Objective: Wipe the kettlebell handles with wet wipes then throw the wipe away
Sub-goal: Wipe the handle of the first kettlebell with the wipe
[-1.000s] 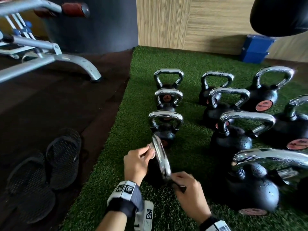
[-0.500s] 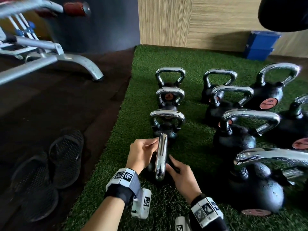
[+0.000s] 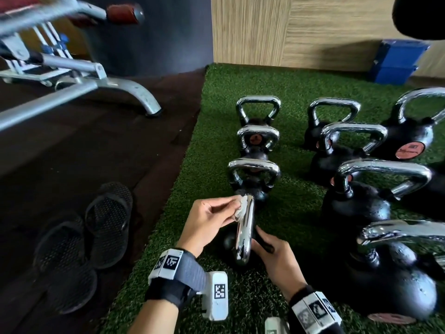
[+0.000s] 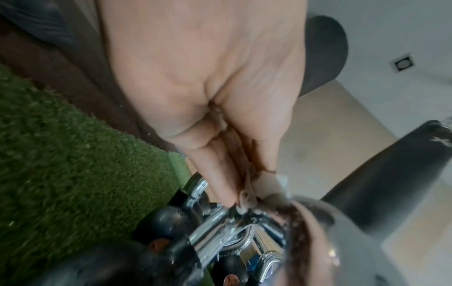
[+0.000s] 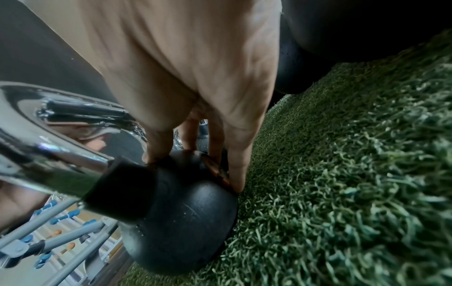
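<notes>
Two hands on the nearest kettlebell (image 3: 231,239), front of the left row on the green turf (image 3: 216,121). My left hand (image 3: 208,219) pinches a white wet wipe (image 3: 240,208) betw. thumb & fingers (image 4: 217,174), pressed to the far end of the chrome handle (image 3: 244,233). My right hand (image 3: 277,260) steadies the black body, fingers (image 5: 234,168) spread & bent round it, tips at the turf. Handle runs away from me. Other kettlebells (image 3: 356,201) stand to the right; sandals (image 3: 106,220) lie on dark flooring, left.
</notes>
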